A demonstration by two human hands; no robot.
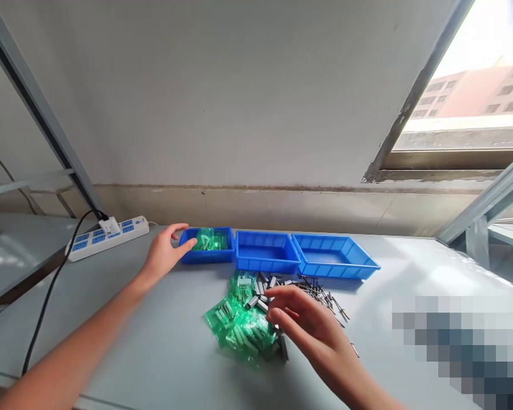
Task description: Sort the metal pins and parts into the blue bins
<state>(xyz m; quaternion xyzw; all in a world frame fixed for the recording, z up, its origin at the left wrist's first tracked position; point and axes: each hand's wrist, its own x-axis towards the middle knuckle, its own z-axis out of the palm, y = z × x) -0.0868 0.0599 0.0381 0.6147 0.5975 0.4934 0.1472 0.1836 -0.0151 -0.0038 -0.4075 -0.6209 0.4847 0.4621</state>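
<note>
From my seat, the grey table spans the lower frame, with the left tray, middle tray and right tray side by side across the centre. I have the left hand at the left tray, thumb and fingers well apart and nothing visible in their grasp; whether it touches the rim, I cannot tell. The right hand, lower right of centre, is loosely curled, thumb parted from the forefinger and seemingly empty.

The heaped packets lie lower centre, and the trayed packets sit inside the left tray. To handle them well, I would lift one at a time by a free edge, keeping it flat and clear of the loose pieces. The heap's leftmost packet points a corner left.

Beside them, the dark block has its long axis nearly upright in the frame; the grey blocks lie at mixed angles. Most thin rods slant down to the right.
</note>
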